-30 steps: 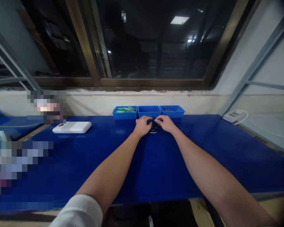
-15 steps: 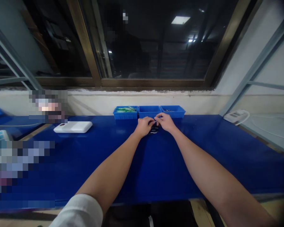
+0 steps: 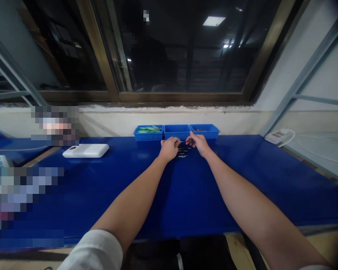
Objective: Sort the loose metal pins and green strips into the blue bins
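My left hand (image 3: 169, 149) is closed in a pinch on a thin, pale stick-like piece (image 3: 183, 141) that points to the right. Just right of its tip, my right hand (image 3: 198, 144) has its thumb and fingers loosely apart, and I see nothing held in it. Below and between both hands, several thin metallic sticks (image 3: 182, 155) lie on the blue table; their exact kind is too small to make out. Behind the hands stand blue bins: the left bin (image 3: 148, 137) holds green and whitish pieces, the middle bin (image 3: 177, 129) shows a bare floor, the right bin (image 3: 211, 134) holds small metallic bits.
A white oblong device (image 3: 87, 150) rests on the blue table (image 3: 101, 202) to the left. At the right edge lies a white power strip (image 3: 279, 137) with a cable. Metal frame bars (image 3: 301, 80) rise at both sides, and a window stands behind. Blurred items sit at left.
My hands have drawn slightly apart. The right fingers have come away from the thin piece and loosened, while the left still pinches it. The view has shifted a little.
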{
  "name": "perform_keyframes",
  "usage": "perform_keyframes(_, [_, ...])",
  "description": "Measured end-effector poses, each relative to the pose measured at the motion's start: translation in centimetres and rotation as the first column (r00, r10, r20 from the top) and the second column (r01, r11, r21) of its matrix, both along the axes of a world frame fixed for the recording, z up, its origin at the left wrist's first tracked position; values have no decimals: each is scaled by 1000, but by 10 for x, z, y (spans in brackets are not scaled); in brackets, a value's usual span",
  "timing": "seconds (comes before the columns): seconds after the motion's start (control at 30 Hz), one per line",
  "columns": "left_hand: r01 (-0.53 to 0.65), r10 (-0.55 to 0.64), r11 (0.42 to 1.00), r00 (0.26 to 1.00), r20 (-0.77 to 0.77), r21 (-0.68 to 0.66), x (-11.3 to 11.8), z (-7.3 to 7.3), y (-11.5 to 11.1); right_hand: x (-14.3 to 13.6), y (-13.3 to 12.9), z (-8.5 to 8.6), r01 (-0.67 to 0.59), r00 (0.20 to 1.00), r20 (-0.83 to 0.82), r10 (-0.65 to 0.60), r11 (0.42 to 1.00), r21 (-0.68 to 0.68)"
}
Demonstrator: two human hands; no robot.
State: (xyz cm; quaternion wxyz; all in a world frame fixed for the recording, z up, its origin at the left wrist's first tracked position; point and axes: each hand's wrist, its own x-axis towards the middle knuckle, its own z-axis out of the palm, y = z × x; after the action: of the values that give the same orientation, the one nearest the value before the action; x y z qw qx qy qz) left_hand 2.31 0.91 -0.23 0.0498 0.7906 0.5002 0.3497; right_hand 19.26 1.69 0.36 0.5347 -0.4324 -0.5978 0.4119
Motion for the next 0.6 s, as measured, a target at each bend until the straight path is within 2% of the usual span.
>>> perform_keyframes(0.37, [2, -2, 999, 1000, -14, -45, 1, 2, -2, 4, 3, -4, 32, 999, -19, -32, 999, 0])
perform_keyframes(0.6, [-25, 25, 1000, 998, 54, -11, -1, 1, 0, 12, 7, -2, 177, 976, -129, -173, 984, 19])
